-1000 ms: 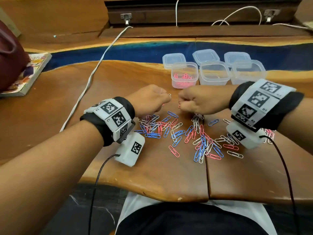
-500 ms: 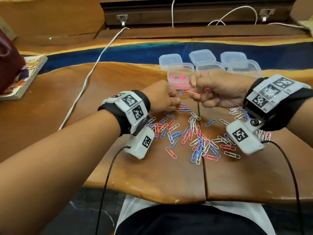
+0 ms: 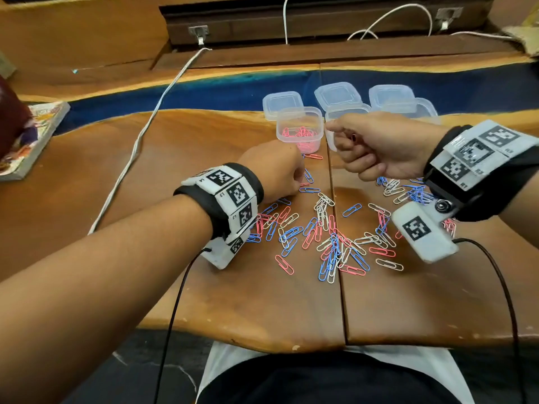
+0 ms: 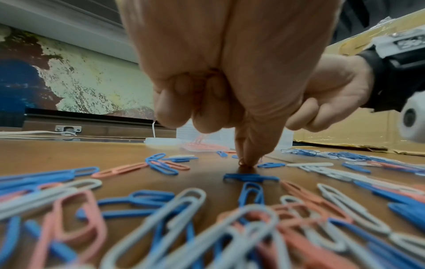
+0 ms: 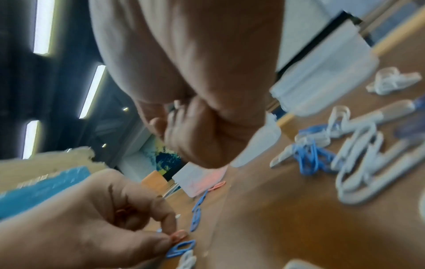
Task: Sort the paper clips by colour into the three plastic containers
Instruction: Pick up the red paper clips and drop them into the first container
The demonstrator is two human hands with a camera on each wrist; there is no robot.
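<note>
While both fisted hands hold clips, the left hand (image 3: 277, 170) pinching a pink clip (image 5: 178, 236), the wooden table (image 3: 116, 182) bears 3 containers.

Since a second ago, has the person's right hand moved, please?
Yes. The right hand has risen from the loose clips toward the clear plastic container of pink paper clips, its knuckles now beside that container's rim.

I make this out as an office or meeting room: a resin-inlaid wooden table (image 3: 204, 287), ceiling strip lights (image 5: 92, 91) upper left, wall art (image 4: 80, 76) left.
</note>
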